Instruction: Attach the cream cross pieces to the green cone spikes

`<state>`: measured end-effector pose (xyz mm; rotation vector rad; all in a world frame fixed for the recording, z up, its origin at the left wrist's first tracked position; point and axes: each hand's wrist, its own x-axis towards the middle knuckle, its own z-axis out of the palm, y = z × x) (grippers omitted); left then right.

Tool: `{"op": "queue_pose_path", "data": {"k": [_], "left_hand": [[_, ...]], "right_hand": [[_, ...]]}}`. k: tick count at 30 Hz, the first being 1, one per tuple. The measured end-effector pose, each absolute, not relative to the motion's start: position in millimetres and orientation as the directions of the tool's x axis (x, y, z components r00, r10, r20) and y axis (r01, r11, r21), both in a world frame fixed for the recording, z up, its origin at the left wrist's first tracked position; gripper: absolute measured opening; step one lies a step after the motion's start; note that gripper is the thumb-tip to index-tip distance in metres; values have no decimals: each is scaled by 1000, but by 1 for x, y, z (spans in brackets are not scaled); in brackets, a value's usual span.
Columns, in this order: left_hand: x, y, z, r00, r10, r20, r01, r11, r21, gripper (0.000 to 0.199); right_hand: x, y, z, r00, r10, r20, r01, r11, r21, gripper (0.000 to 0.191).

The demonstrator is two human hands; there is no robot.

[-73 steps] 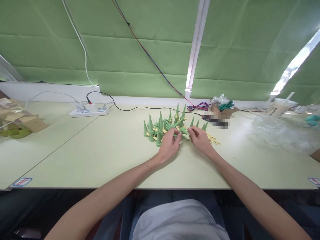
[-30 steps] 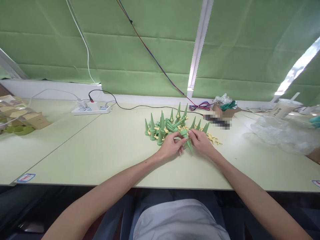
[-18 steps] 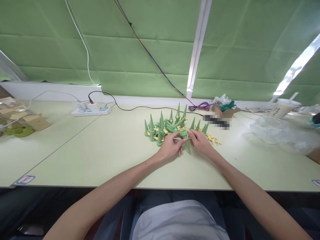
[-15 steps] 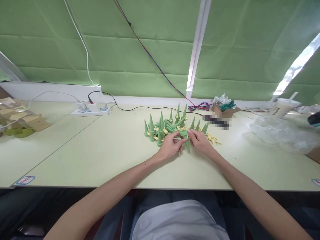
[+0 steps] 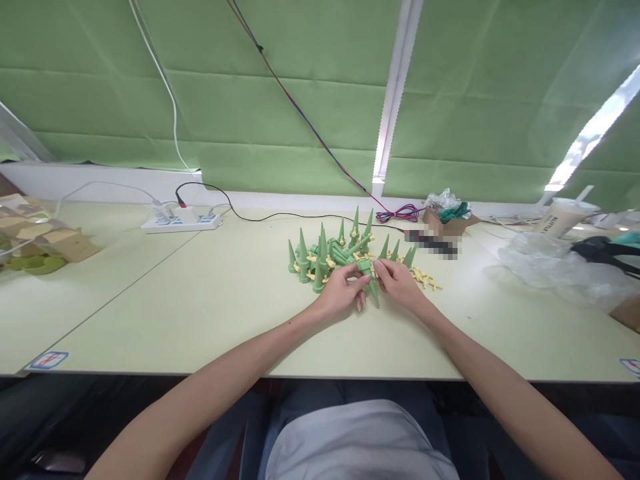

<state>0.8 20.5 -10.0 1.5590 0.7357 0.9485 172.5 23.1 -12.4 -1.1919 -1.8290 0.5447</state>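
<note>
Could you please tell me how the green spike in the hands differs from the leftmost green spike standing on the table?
The held spike points its tip down and toward the person, while the leftmost standing spike points its tip up. The held spike is gripped by the left hand, with the right hand at its wide end; the leftmost standing spike is untouched. Both are green and taper to a point.

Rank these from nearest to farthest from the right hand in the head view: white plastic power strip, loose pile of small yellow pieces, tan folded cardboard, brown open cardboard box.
From the right hand:
1. Yellow pieces, just to its right
2. Brown box, right, far edge
3. Power strip, left, far edge
4. Tan cardboard, far left
</note>
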Motion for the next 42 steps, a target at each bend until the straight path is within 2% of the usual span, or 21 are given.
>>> {"op": "queue_pose_path", "data": {"k": [6, 9, 23, 27, 33, 39, 42], "left_hand": [[4, 23, -11, 472, 875, 104, -124, -51, 991, 33], [5, 21, -10, 443, 894, 64, -143, 0, 990, 47], [2, 17, -4, 567, 823, 40, -181, 76, 981, 64], [1, 16, -3, 581, 813, 34, -159, 73, 985, 67], [2, 20, -9, 563, 827, 13, -222, 136, 966, 73], [1, 21, -9, 580, 815, 22, -250, 152, 956, 57], [1, 20, -7, 556, 831, -10, -231, 166, 959, 61]], "right_hand": [[172, 23, -11, -175, 884, 434, 505, 459, -731, 51], [171, 22, -10, -185, 886, 426, 518, 456, -723, 52], [171, 19, -7, -243, 873, 423, 479, 487, -730, 50], [171, 19, -7, -256, 869, 424, 460, 495, -737, 51], [171, 18, -8, -256, 878, 403, 396, 476, -785, 54], [170, 18, -7, -262, 877, 402, 374, 477, -796, 53], [169, 16, -5, -284, 871, 402, 360, 485, -797, 53]]}}
